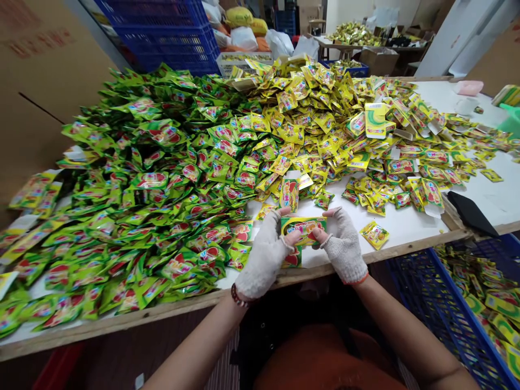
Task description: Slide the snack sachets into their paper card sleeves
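Between my two gloved hands is a small yellow and green candy box (pixel 304 229), held level just above the table's front edge. My left hand (pixel 268 250) grips its left end, thumb on the printed face. On the right end, my right hand (pixel 342 244) has its fingers closed the same way. Another candy box (pixel 289 194) with an open white flap lies just beyond. Part of a further box (pixel 293 257) shows beneath the held one. Green candy packets (pixel 162 184) are heaped to the left, yellow candy packets (pixel 325 122) ahead. One yellow packet (pixel 374 235) lies by itself right of my right hand.
The white table (pixel 410 230) has a wooden front edge. A black flat object (pixel 472 213) lies at the right. Below it stands a blue crate (pixel 450 295) holding boxes. Stacked blue crates (pixel 162 40) rise behind the green heap, and a large cardboard box (pixel 49 70) stands at the left.
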`<act>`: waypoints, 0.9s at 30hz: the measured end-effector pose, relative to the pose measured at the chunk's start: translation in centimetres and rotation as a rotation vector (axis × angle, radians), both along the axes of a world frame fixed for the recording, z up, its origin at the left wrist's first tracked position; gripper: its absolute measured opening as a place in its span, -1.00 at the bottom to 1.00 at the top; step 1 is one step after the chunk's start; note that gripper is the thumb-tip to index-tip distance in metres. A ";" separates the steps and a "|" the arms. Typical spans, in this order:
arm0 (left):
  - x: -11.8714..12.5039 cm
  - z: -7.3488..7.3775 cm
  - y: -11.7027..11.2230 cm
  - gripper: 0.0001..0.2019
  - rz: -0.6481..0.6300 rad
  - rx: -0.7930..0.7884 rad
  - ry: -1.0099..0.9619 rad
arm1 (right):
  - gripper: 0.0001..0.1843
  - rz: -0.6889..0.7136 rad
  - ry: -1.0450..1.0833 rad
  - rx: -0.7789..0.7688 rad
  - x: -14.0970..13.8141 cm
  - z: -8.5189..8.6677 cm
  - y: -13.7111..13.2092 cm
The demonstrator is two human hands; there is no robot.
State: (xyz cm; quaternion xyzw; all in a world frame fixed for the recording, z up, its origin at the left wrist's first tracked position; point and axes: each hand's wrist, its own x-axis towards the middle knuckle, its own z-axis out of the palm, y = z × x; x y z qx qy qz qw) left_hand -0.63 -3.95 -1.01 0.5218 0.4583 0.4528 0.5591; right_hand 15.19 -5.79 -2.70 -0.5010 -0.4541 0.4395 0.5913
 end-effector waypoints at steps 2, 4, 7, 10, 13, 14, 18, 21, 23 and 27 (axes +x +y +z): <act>-0.6 0.1 -0.4 -0.38 -0.023 0.277 0.321 | -0.51 0.052 0.025 -0.083 0.2 0.0 0.0; -1.5 0.2 -0.4 -0.41 -0.084 0.449 0.575 | -0.53 0.122 0.006 -0.112 0.4 0.1 -0.2; -3.3 0.4 0.2 -0.49 -0.176 0.506 0.783 | -0.51 0.205 -0.004 -0.155 1.5 0.0 0.2; -5.0 0.8 1.4 -0.49 -0.273 0.506 0.944 | -0.48 0.189 -0.017 -0.161 3.7 -0.3 1.4; -5.9 1.2 3.2 -0.63 -0.349 0.549 1.016 | -0.70 0.119 -0.337 -0.069 5.8 -0.8 2.8; -5.9 1.3 4.0 -0.69 -0.344 0.548 1.040 | -0.76 0.110 -0.475 -0.033 6.1 -1.0 3.2; -4.6 1.3 7.5 -0.75 -0.274 0.394 1.351 | -0.76 0.210 -0.849 -0.020 5.2 -1.3 3.6; -3.5 1.0 9.6 -0.73 -0.286 0.297 1.537 | -0.78 0.237 -0.995 -0.080 4.1 -1.2 3.3; -3.2 0.8 10.5 -0.67 -0.300 0.271 1.550 | -0.79 0.207 -1.007 -0.142 3.9 -1.2 3.3; -3.8 0.8 11.1 -0.78 -0.327 0.251 1.515 | -0.72 0.142 -0.817 -0.180 5.0 -1.6 3.6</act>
